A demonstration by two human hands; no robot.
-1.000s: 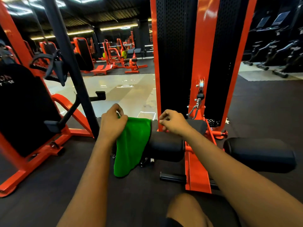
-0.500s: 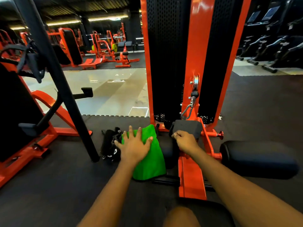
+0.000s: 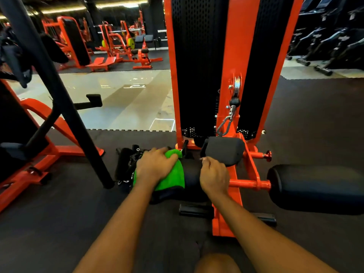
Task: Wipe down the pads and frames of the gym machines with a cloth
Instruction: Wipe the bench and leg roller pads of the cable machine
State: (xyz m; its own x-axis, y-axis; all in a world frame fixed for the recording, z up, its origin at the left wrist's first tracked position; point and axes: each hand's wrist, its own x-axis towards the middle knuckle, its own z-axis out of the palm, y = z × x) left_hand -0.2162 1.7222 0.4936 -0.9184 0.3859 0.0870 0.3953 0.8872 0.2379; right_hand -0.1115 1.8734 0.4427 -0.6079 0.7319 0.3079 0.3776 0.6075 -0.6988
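1. The task's item under work is the left roller pad (image 3: 194, 181), a black cylinder. Its long axis runs left to right across the view, in line with the orange crossbar (image 3: 249, 184) and the right roller pad (image 3: 315, 190) on the far side of the frame.
2. The green cloth (image 3: 174, 177) lies over the outer, left end of that pad. It runs across the pad's axis, from the far top down over the near face, and its lower hem points toward the person.
3. The left hand (image 3: 155, 166) lies palm down on the cloth and presses it onto the pad. Its fingers are close together and point toward the frame.
4. The right hand (image 3: 213, 176) sits at the pad's inner end. Its fingers are curled at the near edge of the small black pad (image 3: 224, 150). Whether they grip that edge cannot be told.
5. The orange upright (image 3: 230, 56) stands vertical behind both hands, with a carabiner (image 3: 224, 125) hanging on it.
6. Black straps (image 3: 126, 166) lie on the rubber floor just left of the cloth.
7. Against half a second ago:
   - The left hand's fingers, then spread wide, are now drawn together.
   - Less cloth shows on the near side.
   - The right hand is in about the same place.
8. Against one second ago: the left hand then pinched the cloth's top edge and the cloth hung long.
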